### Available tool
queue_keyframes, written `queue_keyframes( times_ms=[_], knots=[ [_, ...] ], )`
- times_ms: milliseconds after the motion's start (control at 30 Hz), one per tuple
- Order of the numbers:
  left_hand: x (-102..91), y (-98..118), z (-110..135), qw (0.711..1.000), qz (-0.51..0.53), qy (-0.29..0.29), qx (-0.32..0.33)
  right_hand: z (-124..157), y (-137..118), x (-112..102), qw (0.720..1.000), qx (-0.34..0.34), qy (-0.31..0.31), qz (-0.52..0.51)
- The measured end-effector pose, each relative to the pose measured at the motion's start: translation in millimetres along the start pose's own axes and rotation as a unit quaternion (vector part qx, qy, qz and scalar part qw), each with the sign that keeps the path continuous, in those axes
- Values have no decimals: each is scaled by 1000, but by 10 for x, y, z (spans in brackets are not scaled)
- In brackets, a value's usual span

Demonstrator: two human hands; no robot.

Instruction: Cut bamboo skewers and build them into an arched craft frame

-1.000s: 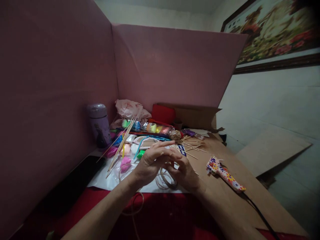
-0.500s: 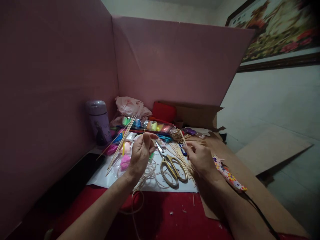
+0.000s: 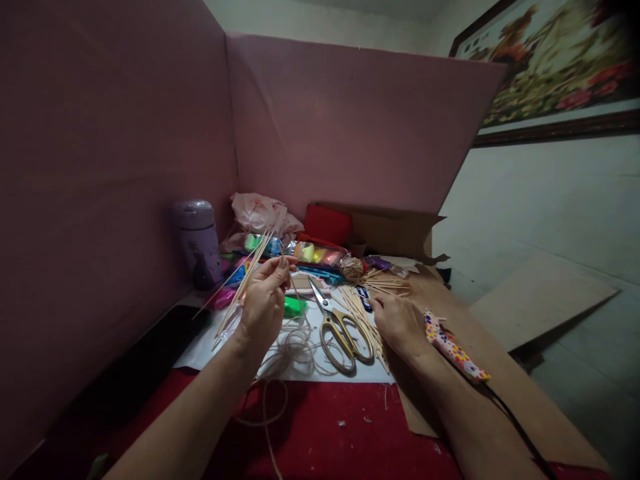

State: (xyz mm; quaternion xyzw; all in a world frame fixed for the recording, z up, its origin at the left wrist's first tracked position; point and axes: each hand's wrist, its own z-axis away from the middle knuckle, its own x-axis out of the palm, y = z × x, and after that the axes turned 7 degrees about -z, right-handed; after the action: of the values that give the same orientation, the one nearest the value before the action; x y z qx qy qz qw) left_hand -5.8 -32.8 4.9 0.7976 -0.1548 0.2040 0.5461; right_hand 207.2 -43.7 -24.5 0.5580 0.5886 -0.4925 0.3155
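My left hand [image 3: 265, 297] is raised over the white sheet, thumb and forefinger pinched on a thin strand of twine [image 3: 299, 291]. The strand's end pokes up above the fingertips, and loose coils of twine [image 3: 295, 347] lie below. My right hand [image 3: 401, 323] is low beside the wooden sticks [image 3: 363, 310], its fingers curled closed; whatever they hold is hidden. Between my hands lie scissors [image 3: 345, 337] with gold handles, blades slightly apart. A bright green packet [image 3: 294, 307] sits just right of my left hand.
A purple bottle [image 3: 197, 247] stands at the left, behind a dark flat object [image 3: 165, 340]. Packs of coloured clay [image 3: 313, 252] and a ball of twine [image 3: 351, 267] are at the back. A flower-patterned glue gun [image 3: 455, 347] with a black cord lies on cardboard [image 3: 505, 373] at the right.
My left hand has moved slightly left and turned, so the twine strand and green packet show. The short stick that rose from my right fingers is no longer visible; that hand is slightly lower.
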Motion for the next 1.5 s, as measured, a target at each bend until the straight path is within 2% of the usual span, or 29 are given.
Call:
queue_keyframes(
  times_ms=[67,167,267,433,533,600,633,733,833,900,1067,1300,1500],
  knots=[
    [-21,21,-28,1000,-8,11,18,11,-11,0,1000,2,-17,10],
    [-21,45,-31,997,-20,22,77,38,-36,6,999,-5,-39,13],
    [-4,26,-5,993,-40,12,114,47,-47,-7,999,-4,-36,17],
    [15,-55,45,990,-75,-27,115,20,-13,-50,1000,8,11,-13],
    [27,-69,68,991,-84,-47,93,12,13,-36,992,-8,66,-108],
    [38,-72,81,992,-91,-50,71,21,7,-1,967,-59,68,-237],
    [44,-79,87,993,-94,-50,59,33,-6,22,944,-90,49,-313],
    [61,-129,117,992,-103,-67,25,101,-96,90,852,-146,-57,-499],
    [74,-208,162,987,-117,-114,-5,205,-221,135,788,-153,-146,-578],
    [78,-253,189,981,-131,-142,-24,267,-286,152,772,-154,-171,-592],
    [72,-295,203,973,-161,-158,-51,323,-320,175,775,-157,-190,-582],
    [77,-304,199,975,-140,-168,-46,316,-298,211,777,-175,-196,-572],
    [83,-285,206,975,-144,-163,-50,311,-301,199,785,-162,-134,-583]
  ],
)
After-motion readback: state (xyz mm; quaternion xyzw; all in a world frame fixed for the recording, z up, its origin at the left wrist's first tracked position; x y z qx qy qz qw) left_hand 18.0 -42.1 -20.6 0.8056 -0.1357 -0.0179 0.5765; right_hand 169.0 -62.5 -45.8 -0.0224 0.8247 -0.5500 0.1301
